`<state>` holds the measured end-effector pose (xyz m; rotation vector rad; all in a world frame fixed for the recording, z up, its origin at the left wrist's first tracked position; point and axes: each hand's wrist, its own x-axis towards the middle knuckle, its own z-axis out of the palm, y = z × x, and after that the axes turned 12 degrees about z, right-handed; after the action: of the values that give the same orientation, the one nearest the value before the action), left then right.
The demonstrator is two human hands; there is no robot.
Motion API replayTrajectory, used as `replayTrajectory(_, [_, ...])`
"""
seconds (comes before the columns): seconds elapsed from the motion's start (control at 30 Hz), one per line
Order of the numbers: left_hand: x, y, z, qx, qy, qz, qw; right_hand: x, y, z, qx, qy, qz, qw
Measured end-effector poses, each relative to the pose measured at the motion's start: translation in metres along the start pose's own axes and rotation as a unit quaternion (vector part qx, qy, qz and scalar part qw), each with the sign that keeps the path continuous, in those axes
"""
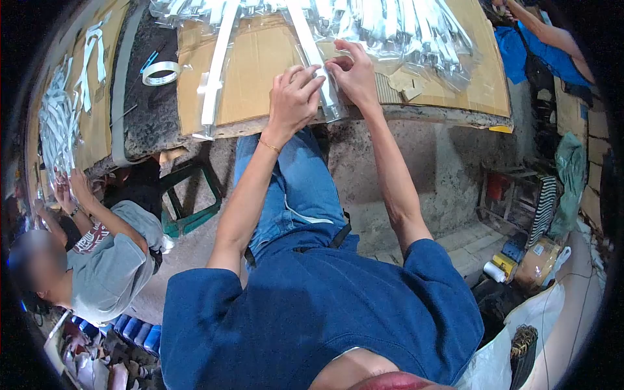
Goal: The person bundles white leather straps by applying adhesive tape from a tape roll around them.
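A long white strap (302, 31) in a clear plastic sleeve lies on the cardboard, its lower end near the table's front edge. My left hand (294, 99) is closed over the left side of the sleeve, fingers bent onto it. From the right, my right hand (354, 77) pinches at the sleeve's edge with thumb and forefinger; the exact bit between the fingertips is too small to see. To the left lies a second sleeved white strap (212, 97). A big pile of bagged white straps (403, 29) spreads across the back.
A roll of tape (161, 73) and a blue cutter (149, 62) lie left of the cardboard (250, 71). Torn cardboard bits (408, 84) sit at right. At left, another person (110, 260) handles more straps (58, 123). A green stool (192, 201) stands below.
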<state>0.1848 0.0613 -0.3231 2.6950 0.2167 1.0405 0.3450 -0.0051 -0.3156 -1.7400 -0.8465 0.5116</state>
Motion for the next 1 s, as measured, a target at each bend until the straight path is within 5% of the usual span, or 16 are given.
replayTrajectory(0.2, [-0.005, -0.003, 0.007, -0.020, -0.012, -0.018, 1.000, 0.009, -0.009, -0.008, -0.017, 0.046, -0.004, 0.999])
replayTrajectory(0.27, [-0.006, -0.004, 0.009, -0.022, -0.011, -0.019, 1.000, 0.026, -0.013, -0.023, -0.003, -0.006, 0.058, 0.998])
replayTrajectory(0.33, [-0.006, -0.004, 0.009, -0.024, -0.010, -0.019, 0.999, 0.042, -0.025, -0.039, -0.046, -0.078, 0.013, 0.996])
replayTrajectory(0.43, [-0.006, -0.002, 0.008, -0.027, -0.012, -0.017, 0.999, 0.071, -0.043, -0.049, -0.126, -0.212, -0.067, 0.967])
replayTrajectory(0.5, [-0.005, -0.003, 0.009, -0.022, -0.001, -0.009, 1.000, 0.088, -0.052, -0.044, -0.279, -0.349, -0.079, 0.891])
replayTrajectory(0.63, [-0.007, -0.004, 0.009, -0.013, -0.020, -0.018, 1.000, 0.106, -0.060, -0.014, -0.375, -0.458, -0.097, 0.800])
replayTrajectory(0.83, [-0.006, -0.005, 0.009, -0.003, -0.005, -0.008, 1.000, 0.114, -0.072, 0.006, -0.438, -0.522, -0.048, 0.730])
replayTrajectory(1.0, [-0.007, -0.003, 0.006, -0.012, -0.036, -0.021, 0.999, 0.116, -0.067, 0.013, -0.459, -0.508, -0.088, 0.724])
